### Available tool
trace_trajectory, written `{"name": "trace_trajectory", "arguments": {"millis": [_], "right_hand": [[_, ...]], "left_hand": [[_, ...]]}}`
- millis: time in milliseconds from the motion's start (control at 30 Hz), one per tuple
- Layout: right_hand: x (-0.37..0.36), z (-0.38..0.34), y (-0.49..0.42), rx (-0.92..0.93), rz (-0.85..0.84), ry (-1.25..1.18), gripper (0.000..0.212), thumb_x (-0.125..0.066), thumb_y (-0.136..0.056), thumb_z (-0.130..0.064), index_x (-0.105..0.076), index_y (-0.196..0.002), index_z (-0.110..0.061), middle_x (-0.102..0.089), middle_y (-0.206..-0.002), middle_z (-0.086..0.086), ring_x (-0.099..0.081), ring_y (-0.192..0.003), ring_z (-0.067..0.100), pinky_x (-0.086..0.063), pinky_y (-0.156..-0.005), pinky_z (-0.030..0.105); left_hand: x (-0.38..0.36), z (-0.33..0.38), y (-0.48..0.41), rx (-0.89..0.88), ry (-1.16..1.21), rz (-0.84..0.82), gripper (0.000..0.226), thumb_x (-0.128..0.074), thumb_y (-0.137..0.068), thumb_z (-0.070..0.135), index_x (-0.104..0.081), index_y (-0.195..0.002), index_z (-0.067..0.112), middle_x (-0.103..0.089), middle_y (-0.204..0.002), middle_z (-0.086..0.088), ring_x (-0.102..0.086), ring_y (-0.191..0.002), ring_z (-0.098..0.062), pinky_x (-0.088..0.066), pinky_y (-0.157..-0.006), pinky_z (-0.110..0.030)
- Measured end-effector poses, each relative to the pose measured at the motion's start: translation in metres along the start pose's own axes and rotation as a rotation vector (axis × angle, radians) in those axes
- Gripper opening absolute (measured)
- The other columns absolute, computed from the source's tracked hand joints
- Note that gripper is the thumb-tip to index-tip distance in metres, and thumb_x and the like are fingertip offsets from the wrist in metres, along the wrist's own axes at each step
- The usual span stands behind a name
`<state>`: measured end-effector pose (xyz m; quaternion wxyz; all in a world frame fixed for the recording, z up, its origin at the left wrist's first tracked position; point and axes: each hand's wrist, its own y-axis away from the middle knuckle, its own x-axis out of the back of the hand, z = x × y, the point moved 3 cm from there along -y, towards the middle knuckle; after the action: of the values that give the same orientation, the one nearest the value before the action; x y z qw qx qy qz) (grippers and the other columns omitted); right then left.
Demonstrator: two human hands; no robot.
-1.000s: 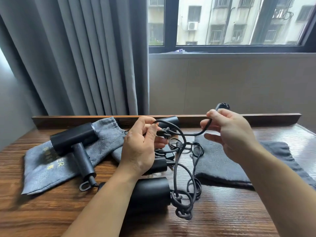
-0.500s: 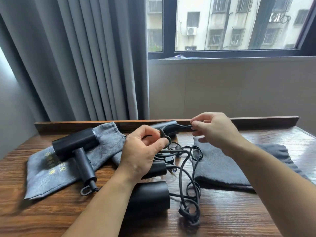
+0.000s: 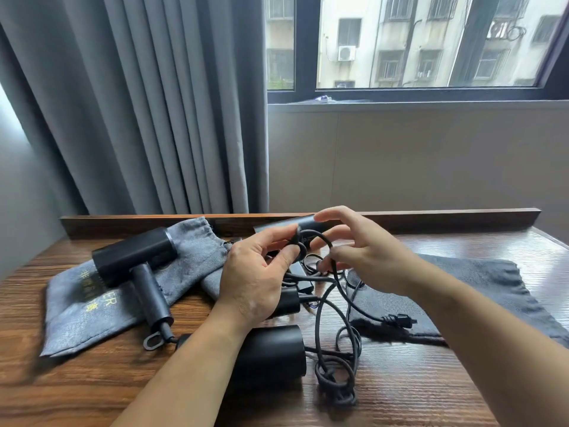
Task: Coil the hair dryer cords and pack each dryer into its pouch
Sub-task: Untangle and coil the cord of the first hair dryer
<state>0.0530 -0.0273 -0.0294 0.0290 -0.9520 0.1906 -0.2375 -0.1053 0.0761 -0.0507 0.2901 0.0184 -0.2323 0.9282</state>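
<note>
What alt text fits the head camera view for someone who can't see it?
A person's left hand and right hand hold a loop of tangled black cord above a wooden table. One black hair dryer lies on a light grey pouch at left, another dryer lies nearest the camera, and a dark grey pouch lies at right.

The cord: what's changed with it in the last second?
The right hand came in towards the left hand, let the plug drop onto the dark pouch and now hooks a loop of cord. The left hand kept its pinch; the left dryer stayed put.
</note>
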Motion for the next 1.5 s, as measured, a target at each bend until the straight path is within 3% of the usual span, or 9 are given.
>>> {"name": "trace_trajectory", "arguments": {"millis": [100, 267, 433, 567, 700, 867, 1167, 1333, 1500], "right_hand": [[0.000, 0.000, -0.001, 0.060, 0.068, -0.255, 0.012, -0.058, -0.098, 0.003, -0.060, -0.104, -0.008, -0.071, -0.090, 0.014, -0.055, -0.064, 0.026, -0.051, -0.058, 0.036], [0.010, 0.004, -0.004, 0.190, 0.255, -0.110, 0.013, -0.074, -0.090, -0.006, -0.076, -0.084, -0.018, -0.063, -0.066, 0.005, -0.046, -0.057, 0.019, -0.038, -0.058, 0.036], [-0.006, -0.006, -0.003, 0.236, 0.216, -0.014, 0.016, -0.081, -0.083, -0.006, -0.078, -0.083, -0.023, -0.078, -0.077, 0.004, -0.073, -0.072, 0.027, -0.060, -0.073, 0.040], [-0.005, -0.008, -0.001, 0.195, 0.174, -0.046, 0.018, -0.077, -0.086, -0.004, -0.068, -0.094, -0.017, -0.072, -0.078, 0.001, -0.067, -0.063, 0.018, -0.055, -0.062, 0.034], [0.008, 0.006, 0.003, 0.093, 0.161, -0.082, 0.009, -0.072, -0.091, -0.004, -0.067, -0.094, -0.010, -0.072, -0.073, 0.009, -0.066, -0.066, 0.023, -0.054, -0.068, 0.052], [0.004, 0.001, 0.003, 0.176, 0.279, 0.046, 0.011, -0.084, -0.081, -0.008, -0.080, -0.080, -0.019, -0.073, -0.064, -0.006, -0.061, -0.056, 0.004, -0.048, -0.059, 0.021], [0.011, 0.010, 0.006, 0.086, 0.184, -0.036, 0.014, -0.078, -0.086, -0.005, -0.069, -0.090, -0.013, -0.070, -0.071, 0.007, -0.059, -0.051, 0.021, -0.052, -0.054, 0.038], [0.019, 0.007, 0.010, 0.187, 0.363, 0.260, 0.011, -0.084, -0.082, -0.018, -0.079, -0.079, -0.027, -0.073, -0.068, -0.004, -0.064, -0.061, 0.020, -0.053, -0.063, 0.035], [-0.003, -0.018, 0.011, 0.356, 0.315, 0.450, 0.012, -0.085, -0.078, -0.018, -0.080, -0.078, -0.029, -0.071, -0.070, -0.010, -0.064, -0.068, 0.010, -0.048, -0.063, 0.020]], "left_hand": [[0.001, -0.001, 0.000, 0.019, 0.061, 0.017, 0.031, -0.073, -0.092, 0.008, -0.076, -0.116, 0.027, -0.080, -0.102, 0.008, -0.075, -0.098, -0.008, -0.058, -0.096, -0.034], [-0.003, 0.002, 0.001, 0.009, 0.088, -0.040, 0.032, -0.071, -0.093, 0.008, -0.074, -0.114, 0.032, -0.080, -0.099, 0.010, -0.075, -0.095, -0.007, -0.057, -0.092, -0.024], [-0.006, 0.000, 0.001, 0.027, 0.127, -0.106, 0.034, -0.075, -0.089, 0.005, -0.076, -0.112, 0.031, -0.080, -0.098, 0.001, -0.076, -0.092, -0.019, -0.060, -0.088, -0.032], [-0.001, 0.003, 0.000, 0.034, 0.174, -0.041, 0.025, -0.075, -0.088, 0.003, -0.077, -0.105, 0.021, -0.080, -0.091, -0.002, -0.076, -0.083, -0.017, -0.060, -0.078, -0.023], [-0.001, 0.003, 0.000, 0.064, 0.178, 0.000, 0.023, -0.076, -0.088, 0.004, -0.077, -0.095, 0.026, -0.079, -0.086, -0.005, -0.075, -0.079, -0.014, -0.056, -0.072, -0.016], [-0.005, 0.003, 0.000, 0.075, 0.144, -0.076, 0.024, -0.074, -0.089, 0.002, -0.076, -0.101, 0.022, -0.079, -0.082, 0.001, -0.074, -0.075, -0.010, -0.056, -0.072, -0.016], [0.001, -0.002, -0.002, 0.113, 0.192, 0.026, 0.022, -0.082, -0.083, 0.007, -0.080, -0.090, 0.027, -0.080, -0.088, -0.004, -0.077, -0.088, -0.027, -0.059, -0.091, -0.045], [-0.005, 0.000, -0.001, 0.115, 0.103, -0.054, 0.028, -0.082, -0.083, 0.004, -0.076, -0.089, 0.030, -0.080, -0.086, 0.003, -0.077, -0.081, -0.024, -0.062, -0.078, -0.029], [-0.008, 0.004, 0.002, 0.122, 0.064, -0.137, 0.027, -0.085, -0.079, 0.008, -0.075, -0.092, 0.029, -0.079, -0.082, 0.003, -0.077, -0.075, -0.017, -0.061, -0.071, -0.024]]}}
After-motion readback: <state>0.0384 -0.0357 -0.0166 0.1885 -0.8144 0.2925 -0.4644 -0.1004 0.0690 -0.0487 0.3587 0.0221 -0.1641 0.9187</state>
